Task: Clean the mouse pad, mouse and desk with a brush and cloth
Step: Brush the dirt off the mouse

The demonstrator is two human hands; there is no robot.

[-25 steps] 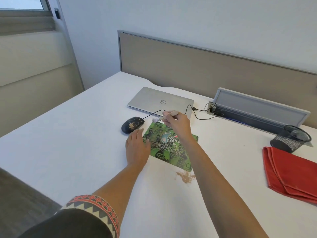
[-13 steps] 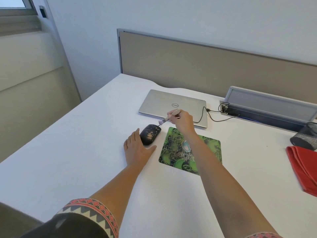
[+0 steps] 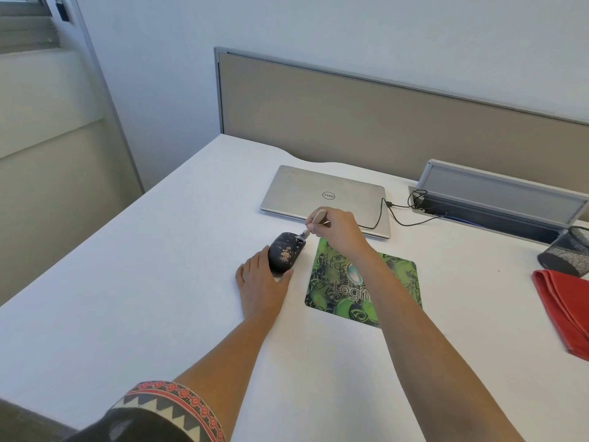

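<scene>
Pinching the brush low on its pale handle, your right hand tilts it down and to the left so that the dark bristle tip touches the far end of the mouse. Your left hand lies flat on the desk, fingers straight, with forefinger and thumb bracketing the mouse's near end. Mouse: black, oval, speckled with tan crumbs, with a denser patch mid-back; it sits on the bare desk just left of the mouse pad. Mouse pad: green and black swirl print with a pale wordmark, lying flat, partly crossed by your right forearm. Beyond both sits a closed silver laptop with a black cable at its right side. Cloth: red, folded, at the desk's right edge beside a black mesh cup, well apart from the mouse.
</scene>
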